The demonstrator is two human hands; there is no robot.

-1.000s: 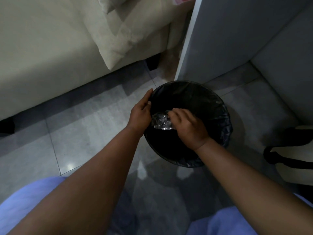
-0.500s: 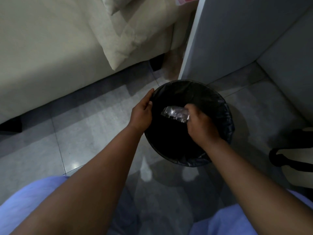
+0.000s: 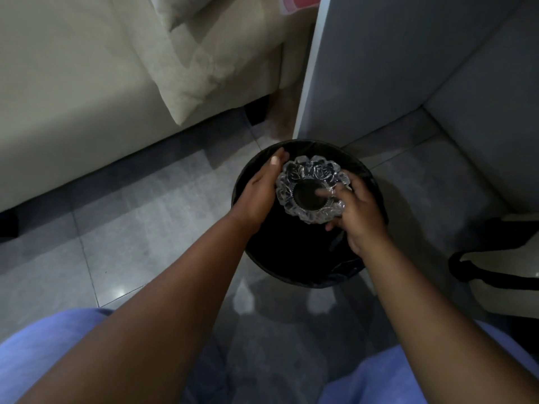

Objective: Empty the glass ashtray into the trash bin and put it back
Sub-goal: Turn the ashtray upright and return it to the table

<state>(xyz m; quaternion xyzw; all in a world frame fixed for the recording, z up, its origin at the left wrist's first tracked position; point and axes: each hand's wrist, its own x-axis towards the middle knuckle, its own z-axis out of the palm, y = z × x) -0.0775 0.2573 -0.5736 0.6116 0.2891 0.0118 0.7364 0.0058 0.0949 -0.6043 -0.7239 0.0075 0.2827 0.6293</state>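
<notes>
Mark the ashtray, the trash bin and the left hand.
glass ashtray [image 3: 312, 193]: head view, on its faceted rim and bowl.
trash bin [image 3: 291, 258]: head view, dark liner inside.
left hand [image 3: 258, 196]: head view, back of hand.

The ashtray [image 3: 312, 188] sits above the trash bin [image 3: 294, 266], between left hand [image 3: 259, 193] and right hand [image 3: 361, 211]; the sofa [image 3: 73, 97] stands behind, to the left.

The trash bin [image 3: 297, 266] interior is pure black, its contents unreadable, the right hand [image 3: 360, 211] hides the glass ashtray [image 3: 312, 191] rim's right edge, and a red-and-white item [image 3: 297, 4] is cut off at the top edge.
</notes>
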